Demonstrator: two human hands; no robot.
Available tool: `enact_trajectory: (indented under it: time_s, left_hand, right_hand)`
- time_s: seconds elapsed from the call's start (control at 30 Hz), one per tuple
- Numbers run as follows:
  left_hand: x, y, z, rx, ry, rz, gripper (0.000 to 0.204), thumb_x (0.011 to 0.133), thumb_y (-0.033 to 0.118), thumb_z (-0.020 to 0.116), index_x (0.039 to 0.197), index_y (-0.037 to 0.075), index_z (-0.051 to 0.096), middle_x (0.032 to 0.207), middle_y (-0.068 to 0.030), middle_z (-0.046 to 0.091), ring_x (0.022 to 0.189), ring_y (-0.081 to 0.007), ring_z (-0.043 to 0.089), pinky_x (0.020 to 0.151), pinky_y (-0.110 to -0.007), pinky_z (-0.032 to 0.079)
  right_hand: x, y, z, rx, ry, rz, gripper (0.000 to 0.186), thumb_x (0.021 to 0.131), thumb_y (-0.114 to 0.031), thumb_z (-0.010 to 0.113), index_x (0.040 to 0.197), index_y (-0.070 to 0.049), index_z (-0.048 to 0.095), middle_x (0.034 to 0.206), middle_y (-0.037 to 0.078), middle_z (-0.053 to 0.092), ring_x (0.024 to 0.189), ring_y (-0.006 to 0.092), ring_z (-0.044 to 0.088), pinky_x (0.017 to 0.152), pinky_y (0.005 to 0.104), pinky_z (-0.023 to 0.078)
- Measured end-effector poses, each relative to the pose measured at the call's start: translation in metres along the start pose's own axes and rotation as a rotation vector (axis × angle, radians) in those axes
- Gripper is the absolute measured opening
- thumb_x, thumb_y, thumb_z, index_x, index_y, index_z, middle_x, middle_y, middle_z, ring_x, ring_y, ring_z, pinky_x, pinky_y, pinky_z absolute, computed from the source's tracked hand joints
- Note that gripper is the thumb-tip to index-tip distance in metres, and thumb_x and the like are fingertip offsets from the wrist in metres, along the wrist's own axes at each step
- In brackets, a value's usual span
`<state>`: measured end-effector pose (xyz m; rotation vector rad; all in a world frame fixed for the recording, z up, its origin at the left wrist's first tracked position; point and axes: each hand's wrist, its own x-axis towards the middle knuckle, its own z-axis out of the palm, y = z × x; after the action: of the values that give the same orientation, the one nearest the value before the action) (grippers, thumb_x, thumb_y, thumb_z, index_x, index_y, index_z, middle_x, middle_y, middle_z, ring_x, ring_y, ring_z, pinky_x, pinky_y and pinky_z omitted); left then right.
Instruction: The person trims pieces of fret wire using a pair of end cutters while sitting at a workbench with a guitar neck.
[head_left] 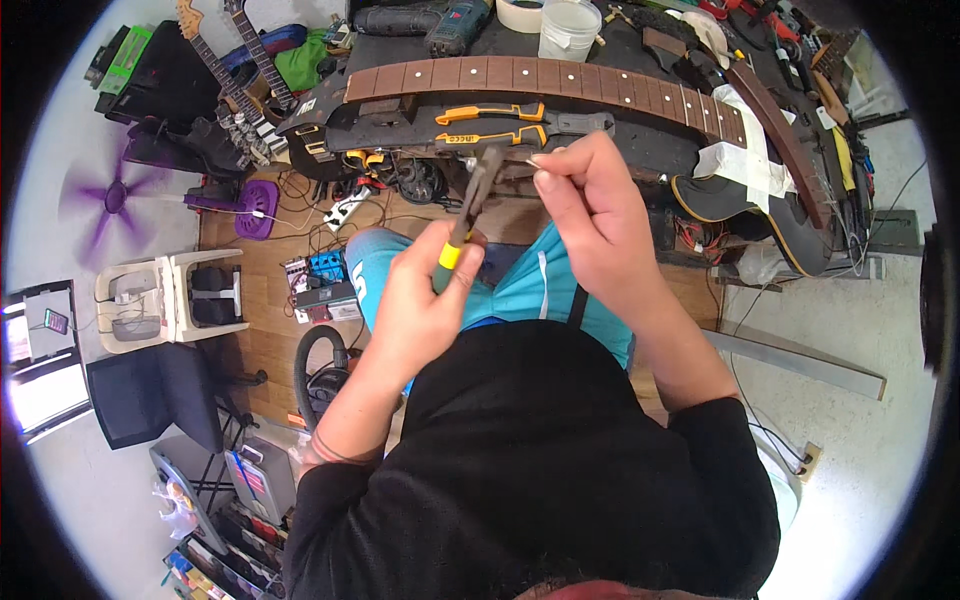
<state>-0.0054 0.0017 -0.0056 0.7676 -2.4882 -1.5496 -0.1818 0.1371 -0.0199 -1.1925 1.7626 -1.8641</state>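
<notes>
**Long tool in the left hand (425, 290), small piece in the right hand (600, 225)**

The left grip is closed around the green-and-yellow handle of a long flat tool (474, 205), which seems to be a file. Its long axis points away from the body, leaning a little to the right. The right grip pinches a thin, pale piece (533, 161) between thumb and forefinger. This piece lies just to the right of the tool's far end, so the right hand is the nearer to that end; whether the 2 things touch, I cannot tell.

Beyond both hands, on the worktop (628, 52), 2 orange-handled tools (490, 125) lie before a long dotted fretboard (540, 77). Behind the fretboard stands a whitish tub (570, 32); its contents I cannot make out.
</notes>
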Motion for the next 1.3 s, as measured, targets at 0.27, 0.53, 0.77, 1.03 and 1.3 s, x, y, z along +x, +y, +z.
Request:
enact_trajectory:
  time_s: [0.27, 0.53, 0.77, 1.03, 1.3]
  left_hand:
    - [0.004, -0.018, 0.001, 0.002, 0.123, 0.076, 0.054, 0.106, 0.019, 0.072, 0.152, -0.003, 0.055, 0.131, -0.0221, 0.07, 0.124, -0.0356, 0.069, 0.11, -0.042, 0.05]
    - [0.002, -0.008, -0.001, -0.036, 0.076, 0.052, 0.057, 0.106, 0.015, 0.069, 0.159, 0.001, 0.051, 0.131, -0.014, 0.066, 0.125, -0.0245, 0.062, 0.111, -0.037, 0.048]
    - [-0.002, -0.01, 0.001, 0.176, 0.085, 0.177, 0.074, 0.097, -0.003, 0.066, 0.167, 0.005, 0.043, 0.134, -0.0121, 0.064, 0.122, -0.0232, 0.063, 0.113, -0.037, 0.047]
    - [-0.001, 0.003, -0.001, 0.121, 0.001, 0.105, 0.084, 0.09, -0.006, 0.064, 0.169, 0.009, 0.041, 0.144, -0.0184, 0.061, 0.133, -0.0309, 0.062, 0.119, -0.041, 0.043]
    - [-0.001, 0.002, -0.002, 0.132, 0.006, 0.14, 0.087, 0.088, -0.005, 0.063, 0.17, 0.009, 0.039, 0.145, -0.0194, 0.06, 0.136, -0.0342, 0.06, 0.121, -0.042, 0.041]
  right_hand:
    - [0.002, -0.01, -0.002, 0.156, 0.006, 0.107, 0.006, 0.114, -0.006, 0.059, 0.116, -0.001, 0.056, 0.097, 0.001, 0.065, 0.091, 0.0046, 0.058, 0.078, 0.0242, 0.048]
    - [-0.001, -0.004, -0.007, 0.352, -0.066, 0.238, 0.011, 0.116, -0.012, 0.056, 0.121, -0.002, 0.058, 0.098, -0.003, 0.058, 0.087, 0.002, 0.05, 0.075, 0.0215, 0.043]
    - [0.0, -0.002, -0.009, 0.45, -0.11, 0.291, 0.013, 0.116, -0.015, 0.056, 0.122, -0.003, 0.059, 0.098, -0.005, 0.057, 0.085, 0.0016, 0.047, 0.074, 0.0214, 0.041]
    - [0.0, -0.012, -0.002, 0.26, -0.065, 0.185, 0.009, 0.115, -0.006, 0.057, 0.122, -0.002, 0.055, 0.106, 0.002, 0.067, 0.096, 0.0048, 0.062, 0.083, 0.0241, 0.051]
    - [-0.001, -0.013, 0.001, 0.193, -0.056, 0.131, 0.009, 0.113, -0.003, 0.057, 0.122, -0.001, 0.054, 0.102, 0.003, 0.068, 0.094, 0.0044, 0.06, 0.079, 0.0244, 0.05]
